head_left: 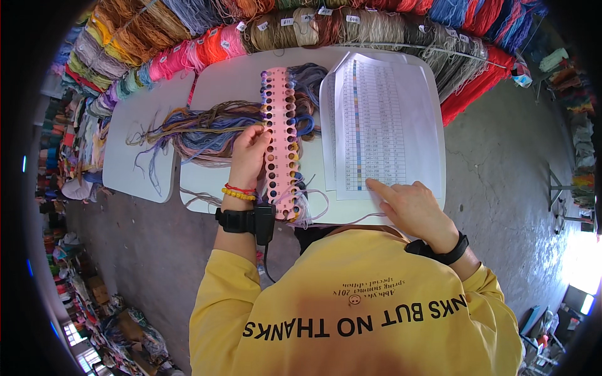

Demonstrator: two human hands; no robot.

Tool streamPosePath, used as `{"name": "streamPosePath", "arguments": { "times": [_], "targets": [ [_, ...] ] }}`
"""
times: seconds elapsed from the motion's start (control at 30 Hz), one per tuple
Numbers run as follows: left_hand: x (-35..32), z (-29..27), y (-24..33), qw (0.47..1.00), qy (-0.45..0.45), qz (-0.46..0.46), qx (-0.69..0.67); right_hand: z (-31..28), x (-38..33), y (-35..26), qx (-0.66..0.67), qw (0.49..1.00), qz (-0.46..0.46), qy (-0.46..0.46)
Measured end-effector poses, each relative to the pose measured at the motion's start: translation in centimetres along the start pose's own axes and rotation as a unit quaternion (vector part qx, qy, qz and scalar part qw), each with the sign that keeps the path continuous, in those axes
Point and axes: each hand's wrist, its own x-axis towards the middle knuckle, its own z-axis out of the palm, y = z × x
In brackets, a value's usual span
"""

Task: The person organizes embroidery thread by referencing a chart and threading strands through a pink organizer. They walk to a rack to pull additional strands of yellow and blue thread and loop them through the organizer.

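On the white table [414, 81], a pink punched card [280, 141] lies lengthwise, its holes threaded with coloured strands. The left hand [249, 156] rests at the card's left edge, fingers curled, pinching thread at one hole. A loose thread bundle [200, 128] trails away to the left of that hand. The right hand [411, 207] lies on the chart [376, 119], index finger extended and touching its lower edge, other fingers loosely folded, gripping nothing. The chart sits just right of the card. Skeins [351, 28] hang in a row beyond the table.
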Motion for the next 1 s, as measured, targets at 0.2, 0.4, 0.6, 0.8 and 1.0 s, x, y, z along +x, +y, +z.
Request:
{"name": "streamPosePath", "arguments": {
  "times": [0.2,0.4,0.6,0.8,1.0],
  "targets": [
    [-0.2,0.4,0.4,0.999,0.024,-0.01,-0.031,0.0,-0.2,0.1,0.028,1.0,0.001,0.002],
    [0.0,0.3,0.1,1.0,0.021,0.002,-0.007,0.1,-0.5,0.5,0.027,1.0,-0.013,0.004],
    [-0.4,0.7,0.7,0.999,0.03,0.001,-0.016,0.1,-0.6,0.6,0.047,0.999,-0.017,0.007],
    [-0.3,0.8,0.9,0.999,0.042,-0.016,-0.023,0.5,-0.6,0.8,0.051,0.997,-0.036,0.047],
    [-0.3,0.9,1.2,0.997,0.045,-0.035,-0.042,0.3,-0.7,0.8,0.067,0.996,-0.035,0.042]
  ]
}}
